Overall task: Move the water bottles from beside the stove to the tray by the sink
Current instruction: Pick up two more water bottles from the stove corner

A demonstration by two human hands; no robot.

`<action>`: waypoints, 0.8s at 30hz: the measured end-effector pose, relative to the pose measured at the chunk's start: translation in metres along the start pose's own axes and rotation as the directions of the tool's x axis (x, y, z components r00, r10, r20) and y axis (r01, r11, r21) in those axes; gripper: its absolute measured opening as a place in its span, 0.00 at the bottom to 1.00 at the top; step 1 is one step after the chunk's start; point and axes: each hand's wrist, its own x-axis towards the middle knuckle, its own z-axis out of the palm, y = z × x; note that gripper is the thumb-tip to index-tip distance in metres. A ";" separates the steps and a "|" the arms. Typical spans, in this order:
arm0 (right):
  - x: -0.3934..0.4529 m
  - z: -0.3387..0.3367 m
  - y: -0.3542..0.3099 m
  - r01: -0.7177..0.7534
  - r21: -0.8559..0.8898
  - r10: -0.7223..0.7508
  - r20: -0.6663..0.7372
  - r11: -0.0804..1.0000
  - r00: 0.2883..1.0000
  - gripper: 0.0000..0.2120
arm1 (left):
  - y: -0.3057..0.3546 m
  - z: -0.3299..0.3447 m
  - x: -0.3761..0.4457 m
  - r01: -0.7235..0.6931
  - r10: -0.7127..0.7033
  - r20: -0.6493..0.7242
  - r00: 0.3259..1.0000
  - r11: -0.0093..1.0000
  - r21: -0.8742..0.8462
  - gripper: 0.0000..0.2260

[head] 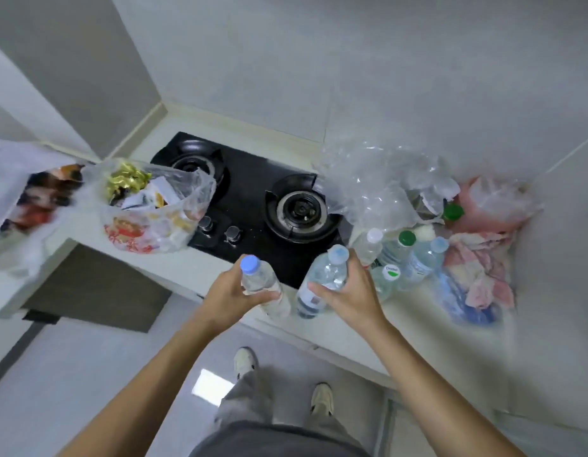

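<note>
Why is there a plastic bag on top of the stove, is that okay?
It looks out of place. The clear bag of snacks droops over the left burner of the black stove, and crumpled clear plastic touches the right burner. Plastic could melt there if a burner were lit.

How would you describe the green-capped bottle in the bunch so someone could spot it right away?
Start at the black stove and look just right of its right burner, where bottles stand on the counter. Among them, the green-capped bottle stands between a white-capped bottle and a pale-blue-capped bottle.
</note>
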 end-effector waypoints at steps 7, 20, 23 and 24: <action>0.027 0.050 -0.088 0.179 0.108 -0.206 0.370 0.978 0.906 0.26 | -0.013 -0.081 -0.103 0.041 -0.109 -0.339 0.934 0.978 -0.203 0.19; -0.135 0.304 -0.277 0.244 0.357 -0.432 0.715 0.902 0.550 0.16 | -0.129 -0.218 -0.387 -0.040 -0.371 -0.787 0.494 0.894 -0.446 0.07; -0.196 0.380 -0.313 0.241 0.408 -0.473 0.762 0.881 0.441 0.16 | -0.163 -0.255 -0.463 -0.044 -0.422 -0.820 0.387 0.880 -0.473 0.09; -0.216 0.403 -0.325 0.235 0.425 -0.486 0.776 0.874 0.403 0.17 | -0.172 -0.266 -0.486 -0.045 -0.438 -0.828 0.351 0.875 -0.482 0.10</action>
